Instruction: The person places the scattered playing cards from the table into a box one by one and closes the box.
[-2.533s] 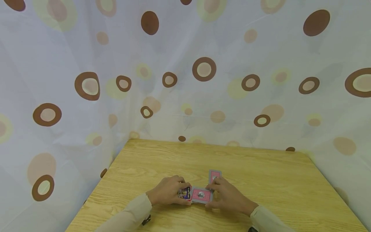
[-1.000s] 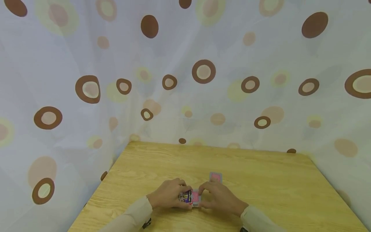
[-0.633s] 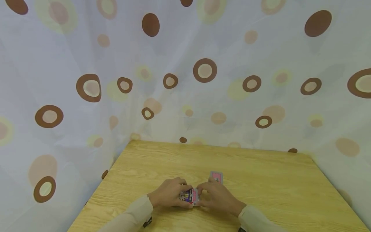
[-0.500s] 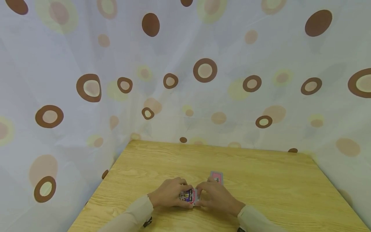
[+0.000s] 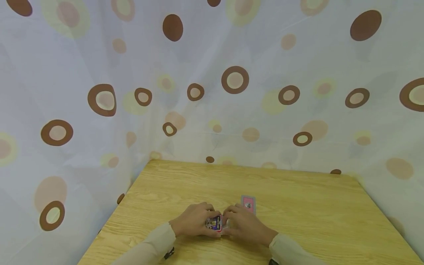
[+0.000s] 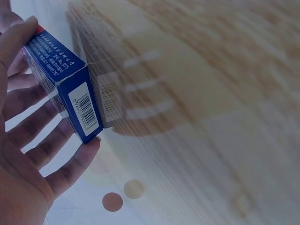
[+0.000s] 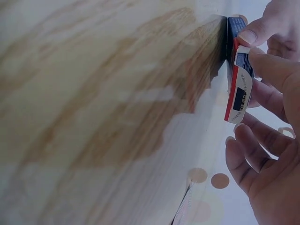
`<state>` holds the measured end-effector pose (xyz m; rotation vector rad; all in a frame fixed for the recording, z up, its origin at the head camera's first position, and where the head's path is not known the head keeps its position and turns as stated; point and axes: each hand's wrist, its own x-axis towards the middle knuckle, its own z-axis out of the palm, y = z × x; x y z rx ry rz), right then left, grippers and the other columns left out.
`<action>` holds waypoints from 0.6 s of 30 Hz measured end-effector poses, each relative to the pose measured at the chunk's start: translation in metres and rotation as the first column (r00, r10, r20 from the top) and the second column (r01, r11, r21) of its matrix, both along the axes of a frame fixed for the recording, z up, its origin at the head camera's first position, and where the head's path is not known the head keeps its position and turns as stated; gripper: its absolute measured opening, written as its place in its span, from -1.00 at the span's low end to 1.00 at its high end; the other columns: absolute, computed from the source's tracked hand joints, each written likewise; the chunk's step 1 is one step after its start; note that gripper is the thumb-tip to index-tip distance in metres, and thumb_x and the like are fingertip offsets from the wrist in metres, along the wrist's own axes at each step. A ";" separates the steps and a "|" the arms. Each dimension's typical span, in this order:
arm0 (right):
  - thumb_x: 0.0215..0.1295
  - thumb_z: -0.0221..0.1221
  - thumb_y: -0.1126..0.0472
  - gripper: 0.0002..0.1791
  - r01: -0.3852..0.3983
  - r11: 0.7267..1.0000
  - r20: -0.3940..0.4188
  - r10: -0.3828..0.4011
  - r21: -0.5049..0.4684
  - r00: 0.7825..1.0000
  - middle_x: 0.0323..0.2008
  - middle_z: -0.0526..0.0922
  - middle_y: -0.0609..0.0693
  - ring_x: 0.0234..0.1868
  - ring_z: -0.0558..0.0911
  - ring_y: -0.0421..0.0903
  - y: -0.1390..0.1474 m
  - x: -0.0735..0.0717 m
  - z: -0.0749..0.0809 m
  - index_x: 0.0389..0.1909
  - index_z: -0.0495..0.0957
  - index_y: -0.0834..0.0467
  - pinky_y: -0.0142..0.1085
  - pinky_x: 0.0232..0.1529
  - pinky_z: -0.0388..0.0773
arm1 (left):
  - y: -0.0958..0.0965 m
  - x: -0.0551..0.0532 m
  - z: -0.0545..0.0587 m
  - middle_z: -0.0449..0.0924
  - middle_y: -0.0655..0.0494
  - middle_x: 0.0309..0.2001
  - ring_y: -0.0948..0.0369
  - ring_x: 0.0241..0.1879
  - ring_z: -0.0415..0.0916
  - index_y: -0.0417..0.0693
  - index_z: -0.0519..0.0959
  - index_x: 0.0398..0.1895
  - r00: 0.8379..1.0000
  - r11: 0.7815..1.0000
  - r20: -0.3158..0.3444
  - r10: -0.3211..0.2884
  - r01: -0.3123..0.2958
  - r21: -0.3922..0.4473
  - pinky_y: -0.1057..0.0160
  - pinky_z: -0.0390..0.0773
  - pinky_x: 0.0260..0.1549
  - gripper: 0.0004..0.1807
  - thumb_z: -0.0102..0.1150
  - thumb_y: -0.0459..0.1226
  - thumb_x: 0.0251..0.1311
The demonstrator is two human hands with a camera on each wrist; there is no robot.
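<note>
My left hand (image 5: 193, 221) grips a small blue card box (image 5: 213, 223), fingers along its far side and thumb along the near one. In the left wrist view the box (image 6: 70, 89) shows its barcode end and printed side. At its other, open end is my right hand (image 5: 246, 223), with thumb and fingertips curled around the last bit of the playing cards going into the box, mostly hidden. The right wrist view shows a white flap (image 7: 240, 96) sticking out there, the right thumb at its edge. Beyond the right hand lies a red-backed playing card (image 5: 248, 203), face down.
The wooden table (image 5: 298, 206) reaches back to a white curtain (image 5: 265, 55) with brown and peach circles, which also hangs along both sides.
My right hand has moved left, sliding the playing cards into the box until almost none show. My left hand has stayed put around the box. The face-down card is less covered.
</note>
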<state>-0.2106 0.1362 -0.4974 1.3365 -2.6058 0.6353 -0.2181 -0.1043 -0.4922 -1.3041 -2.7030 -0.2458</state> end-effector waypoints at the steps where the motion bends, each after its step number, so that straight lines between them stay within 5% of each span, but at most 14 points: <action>1: 0.18 0.21 -0.21 -0.76 -0.003 1.000 0.000 0.003 0.001 1.000 -0.08 0.49 -0.28 -0.06 0.43 -0.29 0.000 -0.001 0.000 -0.24 0.56 -0.19 -0.34 -0.11 0.49 | 0.000 0.000 0.001 0.52 0.24 -0.07 0.38 -0.22 0.39 0.21 0.53 0.16 1.000 1.000 0.002 -0.001 0.001 0.005 0.44 0.44 -0.37 -0.25 -0.04 0.43 0.04; 12: 0.32 0.17 -0.04 -0.92 0.050 0.997 0.085 -0.045 -0.051 0.995 -0.10 0.49 -0.25 -0.10 0.43 -0.29 0.011 -0.002 0.003 -0.25 0.52 -0.16 -0.32 -0.11 0.48 | 0.001 0.000 0.001 0.53 0.25 -0.06 0.39 -0.22 0.39 0.23 0.55 0.14 1.000 1.000 -0.002 0.026 -0.026 -0.005 0.43 0.44 -0.38 -0.25 -0.01 0.44 0.01; 18: 0.29 0.21 -0.01 -0.89 0.139 0.988 0.056 -0.136 -0.061 0.989 -0.14 0.50 -0.21 -0.15 0.51 -0.21 0.021 -0.011 0.003 -0.30 0.52 -0.10 -0.36 -0.18 0.53 | 0.003 0.001 0.003 0.55 0.25 -0.06 0.36 -0.20 0.41 0.23 0.56 0.15 0.999 0.999 0.003 0.049 -0.049 -0.006 0.41 0.46 -0.37 -0.22 0.00 0.45 -0.02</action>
